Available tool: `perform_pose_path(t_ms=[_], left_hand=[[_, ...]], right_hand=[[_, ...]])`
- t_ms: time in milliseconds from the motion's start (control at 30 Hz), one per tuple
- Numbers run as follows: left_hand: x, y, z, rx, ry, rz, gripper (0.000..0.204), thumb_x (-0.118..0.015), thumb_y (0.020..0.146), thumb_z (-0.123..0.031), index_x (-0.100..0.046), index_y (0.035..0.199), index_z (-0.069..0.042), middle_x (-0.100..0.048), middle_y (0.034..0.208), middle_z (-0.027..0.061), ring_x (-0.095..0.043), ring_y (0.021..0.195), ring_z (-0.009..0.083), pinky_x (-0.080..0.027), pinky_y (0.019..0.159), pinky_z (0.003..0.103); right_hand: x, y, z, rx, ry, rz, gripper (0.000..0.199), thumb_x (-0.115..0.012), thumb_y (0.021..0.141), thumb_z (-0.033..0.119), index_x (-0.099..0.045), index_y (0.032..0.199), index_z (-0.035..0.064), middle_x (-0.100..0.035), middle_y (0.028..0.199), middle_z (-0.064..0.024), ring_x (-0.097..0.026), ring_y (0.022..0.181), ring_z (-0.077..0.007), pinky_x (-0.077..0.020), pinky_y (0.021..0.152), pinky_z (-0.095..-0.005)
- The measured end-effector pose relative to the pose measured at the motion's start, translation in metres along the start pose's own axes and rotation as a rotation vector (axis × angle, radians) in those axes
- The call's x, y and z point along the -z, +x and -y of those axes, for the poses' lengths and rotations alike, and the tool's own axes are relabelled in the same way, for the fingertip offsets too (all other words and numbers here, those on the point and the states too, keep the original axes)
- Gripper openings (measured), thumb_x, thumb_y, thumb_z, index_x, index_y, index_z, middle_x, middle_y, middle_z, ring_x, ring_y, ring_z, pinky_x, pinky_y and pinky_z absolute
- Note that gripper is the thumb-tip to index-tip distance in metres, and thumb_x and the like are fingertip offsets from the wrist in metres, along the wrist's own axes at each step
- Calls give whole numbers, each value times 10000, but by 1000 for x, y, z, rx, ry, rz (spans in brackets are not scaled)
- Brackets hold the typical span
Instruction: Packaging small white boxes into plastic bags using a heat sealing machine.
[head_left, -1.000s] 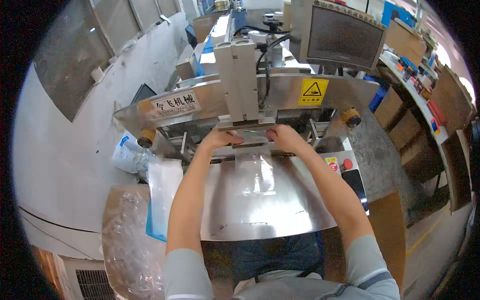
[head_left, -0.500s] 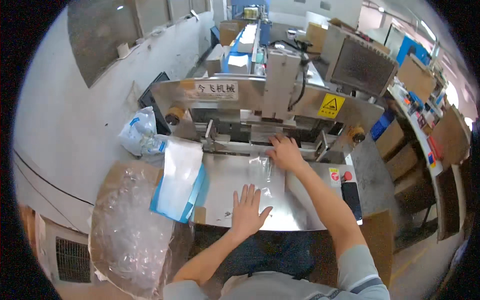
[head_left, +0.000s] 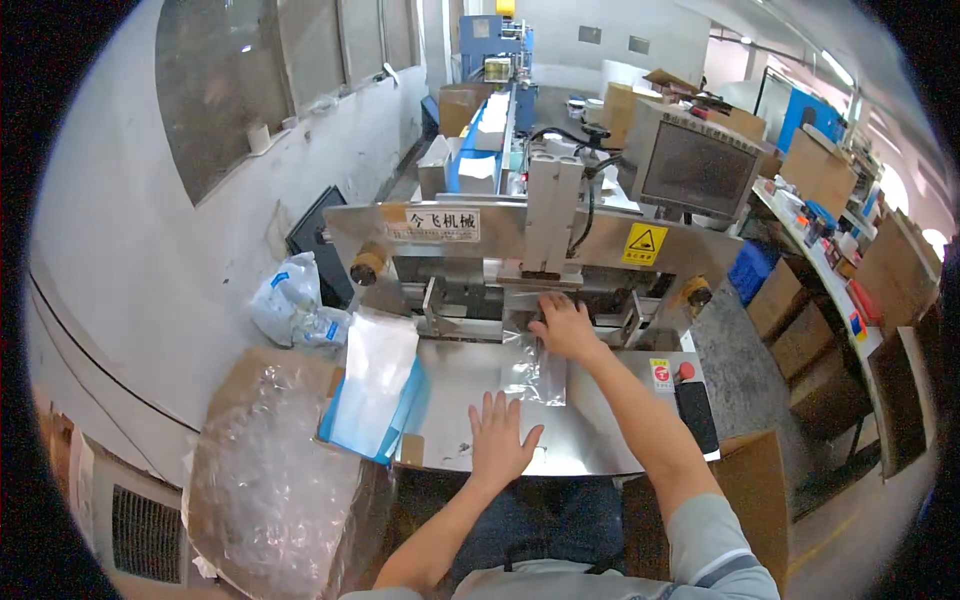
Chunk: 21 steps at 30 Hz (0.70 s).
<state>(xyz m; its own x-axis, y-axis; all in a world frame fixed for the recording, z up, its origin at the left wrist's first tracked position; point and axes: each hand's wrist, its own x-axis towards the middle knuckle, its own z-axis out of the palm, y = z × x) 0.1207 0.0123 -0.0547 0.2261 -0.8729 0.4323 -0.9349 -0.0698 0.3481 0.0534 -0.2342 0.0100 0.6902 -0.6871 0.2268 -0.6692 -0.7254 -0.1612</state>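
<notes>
A clear plastic bag [head_left: 533, 382] lies on the metal worktop [head_left: 445, 395], its far end reaching under the head of a steel machine [head_left: 505, 225]. My right hand [head_left: 566, 328] rests on the far part of this bag with the fingers stretched out flat. Nearer to me, my left hand [head_left: 499, 445] is spread over the front of the worktop, thumb apart and nothing in it. To its left stands a blue box [head_left: 342, 425] with a stack of white sheets [head_left: 381, 370] on top.
At the left, an open carton [head_left: 228, 400] holds many clear plastic bags [head_left: 275, 490]. A red button [head_left: 685, 371] and a black flat object [head_left: 697, 415] sit on the worktop's right side. A monitor [head_left: 700, 170] stands behind, and another carton [head_left: 740, 485] is at lower right.
The view has tilted up, so the machine and worktop appear lower. The plastic bag shows more plainly below my right hand. Both hands have stayed nearly in place.
</notes>
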Motion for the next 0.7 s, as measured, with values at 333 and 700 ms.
perform_pose_path(t_ms=[333, 700], left_hand=[[1, -6, 2, 88, -49, -36, 725, -629, 918, -434, -418, 1392, 73, -380, 1457, 330, -266, 1418, 500, -172, 1147, 641], [-3, -2, 7, 152, -172, -171, 850, -637, 916, -410, -258, 1467, 115, -264, 1519, 352, -174, 1452, 510, -113, 1178, 612]], right_hand=[[16, 7, 4, 7, 13, 31, 619, -513, 975, 451, -458, 1381, -14, -608, 1289, -239, -533, 1261, -391, -352, 1062, -585], [11, 14, -25, 49, 211, -27, 521, -521, 972, 418, -553, 1228, -35, -672, 1125, -250, -618, 1114, -427, -453, 991, -504]])
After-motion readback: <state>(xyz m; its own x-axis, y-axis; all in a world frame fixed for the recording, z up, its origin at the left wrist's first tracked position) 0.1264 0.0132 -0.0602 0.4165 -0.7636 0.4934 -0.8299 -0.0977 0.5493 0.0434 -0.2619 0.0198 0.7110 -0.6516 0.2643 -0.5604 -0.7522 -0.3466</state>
